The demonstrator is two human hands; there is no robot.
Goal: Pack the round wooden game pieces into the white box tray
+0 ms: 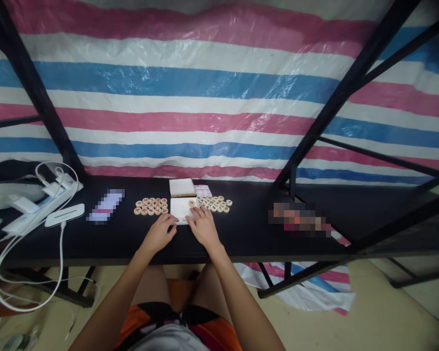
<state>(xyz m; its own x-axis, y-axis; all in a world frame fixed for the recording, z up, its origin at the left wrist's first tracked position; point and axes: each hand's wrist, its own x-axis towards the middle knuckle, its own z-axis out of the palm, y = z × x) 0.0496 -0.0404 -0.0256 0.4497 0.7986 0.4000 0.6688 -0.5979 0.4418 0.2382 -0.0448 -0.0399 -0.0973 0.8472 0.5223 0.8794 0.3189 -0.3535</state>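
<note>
On a black table (241,234) lies a shallow white box (180,208), with its lid (182,187) just behind it. My left hand (160,233) rests at the box's near left corner, fingers curled on its edge. My right hand (204,225) lies at the box's right side, fingers stretched toward a group of round wooden game discs (214,204). One disc (191,203) sits at the box's far right corner. A second group of discs with red marks (151,206) lies in rows left of the box.
A white power strip (40,207) with plugs and trailing cables sits at the table's left end, beside a flat white device (64,215). Black metal frame bars (329,112) cross on both sides. A striped tarp (205,83) hangs behind. A small pink packet (203,190) lies by the lid.
</note>
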